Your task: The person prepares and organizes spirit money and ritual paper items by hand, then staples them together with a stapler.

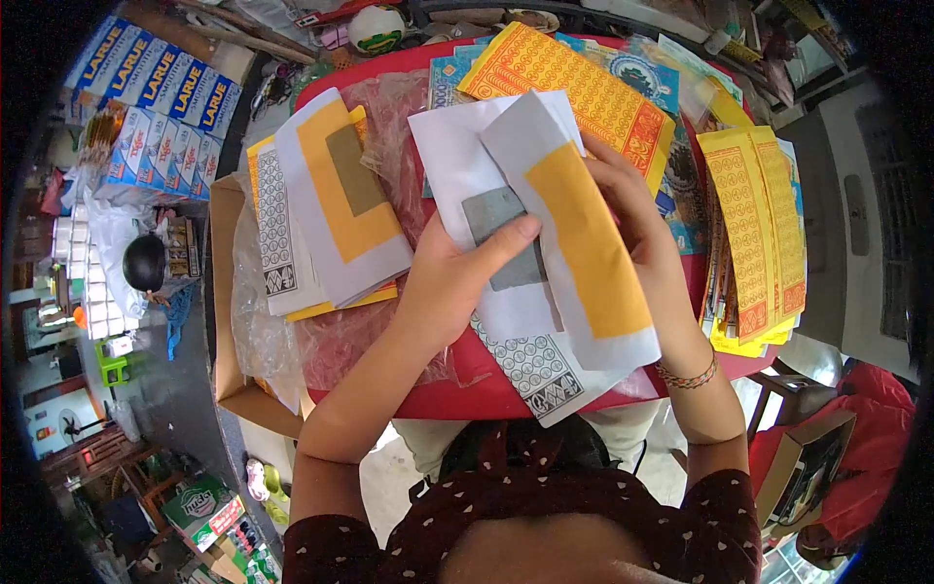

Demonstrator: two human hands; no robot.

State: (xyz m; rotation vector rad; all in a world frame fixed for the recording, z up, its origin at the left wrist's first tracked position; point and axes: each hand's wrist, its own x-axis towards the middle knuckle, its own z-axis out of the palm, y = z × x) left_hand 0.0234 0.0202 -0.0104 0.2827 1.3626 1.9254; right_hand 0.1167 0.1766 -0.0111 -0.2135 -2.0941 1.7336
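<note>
My left hand (457, 268) holds white paper sheets (452, 161), its thumb pressed on a grey-silver square (499, 238). My right hand (637, 219) is behind a folded white sheet with an orange-yellow band (589, 253), fingers curled round its right side. Below these papers, a white printed sheet with black patterns (535, 375) lies at the table's front edge. To the left rests a stack of similar white, yellow and patterned papers (360, 234). A yellow sheet with red print (574, 97) lies behind my hands.
The red table (467, 397) also bears a tall stack of yellow printed papers (754, 234) at right, blue printed packs (671, 88) behind and clear plastic wrap (389, 146). A cardboard box (229, 321) stands at its left side. Beer cartons (156, 107) are further left.
</note>
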